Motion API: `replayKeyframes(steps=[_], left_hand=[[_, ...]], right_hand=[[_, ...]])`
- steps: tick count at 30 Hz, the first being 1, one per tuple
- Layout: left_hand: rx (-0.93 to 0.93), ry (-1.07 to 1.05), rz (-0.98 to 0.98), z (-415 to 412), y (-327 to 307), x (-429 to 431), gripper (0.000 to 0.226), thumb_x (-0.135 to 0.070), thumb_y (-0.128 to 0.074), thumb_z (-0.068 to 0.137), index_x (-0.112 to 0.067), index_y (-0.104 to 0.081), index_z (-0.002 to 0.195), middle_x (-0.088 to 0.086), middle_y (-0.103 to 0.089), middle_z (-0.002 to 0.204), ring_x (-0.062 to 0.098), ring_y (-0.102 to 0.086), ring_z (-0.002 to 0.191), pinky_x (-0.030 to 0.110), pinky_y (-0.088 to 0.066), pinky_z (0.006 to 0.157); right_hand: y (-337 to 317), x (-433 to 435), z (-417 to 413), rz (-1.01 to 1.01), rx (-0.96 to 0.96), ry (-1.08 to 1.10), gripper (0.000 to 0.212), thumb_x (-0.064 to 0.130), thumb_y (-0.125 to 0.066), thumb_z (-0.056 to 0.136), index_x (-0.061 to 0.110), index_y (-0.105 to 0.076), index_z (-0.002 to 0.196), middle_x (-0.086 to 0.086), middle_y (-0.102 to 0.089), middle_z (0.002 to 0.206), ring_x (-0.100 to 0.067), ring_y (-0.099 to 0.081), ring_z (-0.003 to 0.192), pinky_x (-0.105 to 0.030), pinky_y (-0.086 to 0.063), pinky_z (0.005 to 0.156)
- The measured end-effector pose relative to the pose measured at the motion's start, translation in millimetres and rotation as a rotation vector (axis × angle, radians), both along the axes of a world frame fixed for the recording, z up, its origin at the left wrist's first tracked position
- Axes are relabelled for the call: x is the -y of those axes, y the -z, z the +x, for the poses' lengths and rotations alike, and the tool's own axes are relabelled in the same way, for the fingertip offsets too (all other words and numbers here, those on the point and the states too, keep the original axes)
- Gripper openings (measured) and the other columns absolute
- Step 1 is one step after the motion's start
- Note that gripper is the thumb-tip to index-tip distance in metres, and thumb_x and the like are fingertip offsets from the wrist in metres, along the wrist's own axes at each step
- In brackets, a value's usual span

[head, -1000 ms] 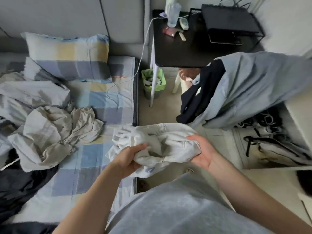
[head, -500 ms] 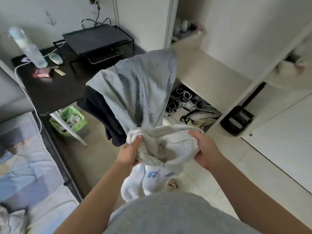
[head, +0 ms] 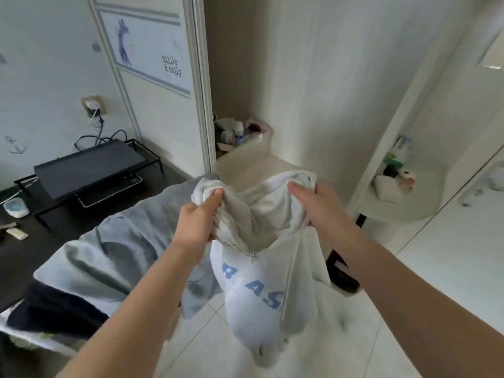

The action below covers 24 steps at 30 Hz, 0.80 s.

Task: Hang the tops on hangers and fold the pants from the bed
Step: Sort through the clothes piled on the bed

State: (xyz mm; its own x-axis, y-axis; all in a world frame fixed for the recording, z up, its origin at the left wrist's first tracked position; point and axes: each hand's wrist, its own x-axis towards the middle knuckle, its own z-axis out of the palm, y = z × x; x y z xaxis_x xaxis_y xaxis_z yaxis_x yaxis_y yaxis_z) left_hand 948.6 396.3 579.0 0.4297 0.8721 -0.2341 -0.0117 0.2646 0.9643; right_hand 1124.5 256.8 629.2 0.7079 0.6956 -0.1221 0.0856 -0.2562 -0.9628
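Head view shows your left hand (head: pixel 197 217) and right hand (head: pixel 317 205) each gripping the bunched collar of a white zip hoodie (head: pixel 261 290). It hangs between them over the tiled floor (head: pixel 422 274), right of a draped grey garment (head: pixel 109 257).

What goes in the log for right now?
held: white hoodie | left hand: grips hood edge | right hand: grips hood edge | hoodie: hanging down, blue letters showing
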Motion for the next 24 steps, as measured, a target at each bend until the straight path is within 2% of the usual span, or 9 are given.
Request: replayKeyframes(steps=[2,4,7,11,14,17,19,21,24], left_hand=[[0.032,0.027,0.055,25.9,-32.9,-25.1,0.031,-0.041,-0.071,0.09,-0.012,-0.071,0.1,0.008,-0.078,0.086,0.022,-0.076,0.081,0.035,-0.06,0.068],[0.053,0.063,0.122,50.0,-66.2,-50.7,0.029,-0.04,-0.07,0.091,-0.011,-0.07,0.098,0.008,-0.077,0.082,0.021,-0.076,0.078,0.029,-0.057,0.059],[0.106,0.126,0.225,84.6,-115.4,-91.1,0.023,-0.035,-0.067,0.095,-0.012,-0.069,0.093,0.005,-0.077,0.076,0.017,-0.075,0.07,0.024,-0.055,0.051],[0.123,0.23,0.336,124.6,-175.2,-141.8,0.028,-0.036,-0.065,0.095,-0.008,-0.07,0.097,0.013,-0.077,0.091,0.024,-0.076,0.083,0.037,-0.063,0.071],[0.176,0.313,0.407,152.2,-221.4,-176.4,0.03,-0.036,-0.065,0.095,-0.006,-0.07,0.093,0.015,-0.076,0.092,0.027,-0.075,0.088,0.042,-0.06,0.084],[0.263,0.384,0.476,177.9,-270.0,-204.0,0.026,-0.035,-0.065,0.095,-0.01,-0.07,0.089,0.002,-0.076,0.077,0.018,-0.075,0.078,0.03,-0.06,0.07],[0.305,0.418,0.505,194.3,-305.1,-217.1,0.025,-0.034,-0.066,0.095,-0.01,-0.069,0.092,0.001,-0.075,0.077,0.014,-0.073,0.073,0.027,-0.059,0.064],[0.343,0.467,0.512,211.0,-340.0,-225.1,0.027,-0.03,-0.066,0.093,-0.005,-0.069,0.102,0.007,-0.074,0.087,0.017,-0.072,0.077,0.033,-0.06,0.073],[0.429,0.521,0.508,236.0,-386.3,-229.9,0.014,-0.02,-0.064,0.094,-0.007,-0.066,0.099,0.008,-0.071,0.083,0.016,-0.071,0.069,0.028,-0.058,0.063]], right_hand=[[-28.7,-19.0,22.2,0.04,0.109,0.018,0.023,0.036,-0.063,0.094,0.016,-0.07,0.102,-0.012,-0.074,0.104,-0.026,-0.071,0.099,-0.051,-0.055,0.094],[-57.5,-39.0,41.2,0.1,0.212,0.017,0.022,0.031,-0.061,0.096,0.013,-0.072,0.101,-0.01,-0.075,0.103,-0.024,-0.071,0.099,-0.046,-0.056,0.091],[-99.6,-71.9,66.3,0.176,0.308,0.041,0.018,0.026,-0.059,0.098,0.013,-0.072,0.1,-0.001,-0.076,0.093,-0.014,-0.072,0.09,-0.027,-0.054,0.075],[-156.2,-114.2,89.7,0.21,0.502,0.12,0.024,0.025,-0.06,0.098,0.005,-0.064,0.086,-0.003,-0.064,0.073,-0.004,-0.059,0.065,-0.011,-0.04,0.053],[-204.4,-142.0,103.6,0.225,0.654,0.208,0.026,0.027,-0.061,0.097,0.01,-0.06,0.078,0.004,-0.057,0.068,-0.001,-0.05,0.056,-0.012,-0.036,0.049],[-250.2,-163.7,117.4,0.223,0.779,0.292,0.029,0.031,-0.06,0.097,0.004,-0.064,0.085,-0.001,-0.065,0.079,-0.01,-0.058,0.069,-0.024,-0.043,0.063],[-280.2,-174.5,126.5,0.202,0.854,0.349,0.031,0.031,-0.058,0.097,0.001,-0.065,0.092,-0.005,-0.067,0.084,-0.015,-0.059,0.074,-0.025,-0.043,0.066],[-311.7,-181.9,135.5,0.139,0.938,0.411,0.031,0.032,-0.057,0.095,0.003,-0.064,0.087,-0.004,-0.063,0.079,-0.013,-0.057,0.069,-0.017,-0.04,0.055],[-359.9,-187.2,147.6,0.003,1.061,0.499,0.033,0.034,-0.06,0.094,0.011,-0.051,0.072,-0.002,-0.054,0.07,-0.012,-0.053,0.058,-0.012,-0.031,0.034]])
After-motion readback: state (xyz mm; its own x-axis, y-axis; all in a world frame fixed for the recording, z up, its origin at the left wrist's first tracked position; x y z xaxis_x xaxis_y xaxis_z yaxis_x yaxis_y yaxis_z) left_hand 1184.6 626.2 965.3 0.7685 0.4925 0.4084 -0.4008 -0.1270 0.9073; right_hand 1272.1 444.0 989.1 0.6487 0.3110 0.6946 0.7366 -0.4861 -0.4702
